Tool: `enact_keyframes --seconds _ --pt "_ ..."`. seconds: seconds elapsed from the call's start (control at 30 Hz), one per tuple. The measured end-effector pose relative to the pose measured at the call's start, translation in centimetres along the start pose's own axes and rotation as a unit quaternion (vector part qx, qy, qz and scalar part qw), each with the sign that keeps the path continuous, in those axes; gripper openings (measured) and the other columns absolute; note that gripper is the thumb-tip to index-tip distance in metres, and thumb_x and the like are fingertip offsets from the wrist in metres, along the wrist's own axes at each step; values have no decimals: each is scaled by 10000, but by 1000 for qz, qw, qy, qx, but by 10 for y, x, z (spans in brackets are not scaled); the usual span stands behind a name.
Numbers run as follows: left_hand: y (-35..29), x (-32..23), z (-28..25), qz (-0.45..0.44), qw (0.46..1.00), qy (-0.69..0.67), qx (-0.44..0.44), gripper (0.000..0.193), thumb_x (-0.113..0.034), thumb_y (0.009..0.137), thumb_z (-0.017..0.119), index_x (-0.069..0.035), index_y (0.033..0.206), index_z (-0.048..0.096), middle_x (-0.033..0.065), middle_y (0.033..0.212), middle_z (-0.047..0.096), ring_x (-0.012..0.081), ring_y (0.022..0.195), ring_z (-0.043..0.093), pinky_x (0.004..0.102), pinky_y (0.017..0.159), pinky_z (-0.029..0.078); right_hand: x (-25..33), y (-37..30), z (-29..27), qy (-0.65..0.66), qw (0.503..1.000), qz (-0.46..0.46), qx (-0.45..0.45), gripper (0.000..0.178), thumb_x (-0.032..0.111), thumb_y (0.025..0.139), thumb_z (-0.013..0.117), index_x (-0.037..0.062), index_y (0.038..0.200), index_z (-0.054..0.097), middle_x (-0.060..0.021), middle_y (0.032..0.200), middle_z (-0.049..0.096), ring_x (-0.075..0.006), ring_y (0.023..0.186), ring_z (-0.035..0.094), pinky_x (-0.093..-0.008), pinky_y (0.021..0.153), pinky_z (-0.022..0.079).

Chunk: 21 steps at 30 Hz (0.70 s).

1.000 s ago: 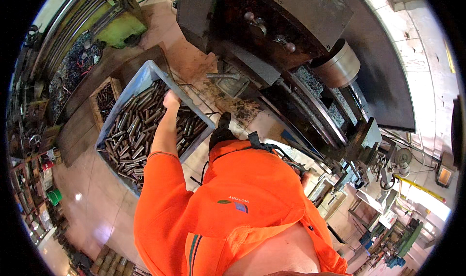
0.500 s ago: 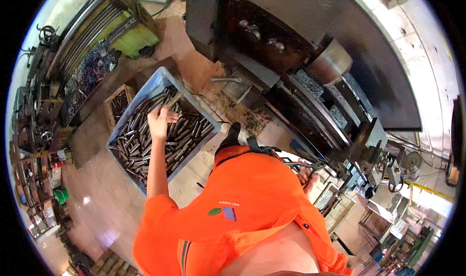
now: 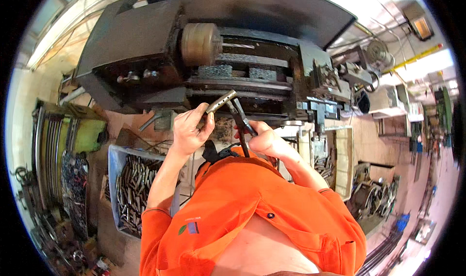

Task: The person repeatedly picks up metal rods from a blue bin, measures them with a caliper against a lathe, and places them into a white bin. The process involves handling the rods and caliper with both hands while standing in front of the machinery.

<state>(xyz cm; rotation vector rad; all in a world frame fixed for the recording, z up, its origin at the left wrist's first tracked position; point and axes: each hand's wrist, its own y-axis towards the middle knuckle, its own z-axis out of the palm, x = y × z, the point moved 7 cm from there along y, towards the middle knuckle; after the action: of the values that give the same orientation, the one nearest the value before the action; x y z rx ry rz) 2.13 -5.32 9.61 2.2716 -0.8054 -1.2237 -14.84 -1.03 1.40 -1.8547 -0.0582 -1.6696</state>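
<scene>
My left hand (image 3: 188, 132) pinches one end of a short metal tube (image 3: 221, 101) with a row of small holes along its side. The tube slants up to the right, in front of the lathe. My right hand (image 3: 262, 137) is wrapped round the handles of dark long-handled pliers (image 3: 239, 114). Their jaws point up and reach the tube near its far end; whether they clamp it I cannot tell. Down to the left stands a blue plastic crate (image 3: 114, 179) holding many similar metal pieces (image 3: 133, 186).
Across the front stands a dark lathe with a round chuck (image 3: 200, 43), a drill bit (image 3: 238, 45) beside it and metal chips on its bed. A green machine (image 3: 87, 135) is at the left. On the right are a light tray (image 3: 343, 164) and a handwheel (image 3: 373, 81).
My view has swung right to face the lathe. My left hand has left the crate with a metal tube and come up beside the pliers, now raised in my right hand.
</scene>
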Motion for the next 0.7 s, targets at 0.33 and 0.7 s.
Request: enact_keyframes --seconds 0.33,0.7 --pt "3 8 45 -17 991 -92 100 162 -75 781 610 23 905 577 108 631 546 203 515 539 276 499 426 6 -17 -13 4 989 15 -147 357 85 620 513 -22 960 523 -59 782 540 -132 743 485 -249 687 398" --pt "2 34 65 -98 966 -199 134 172 -96 810 602 30 926 577 112 648 562 122 534 531 238 515 432 -15 -6 -19 4 976 15 -217 291 112 611 572 -16 864 510 -103 729 527 -183 717 522 -284 642 414"
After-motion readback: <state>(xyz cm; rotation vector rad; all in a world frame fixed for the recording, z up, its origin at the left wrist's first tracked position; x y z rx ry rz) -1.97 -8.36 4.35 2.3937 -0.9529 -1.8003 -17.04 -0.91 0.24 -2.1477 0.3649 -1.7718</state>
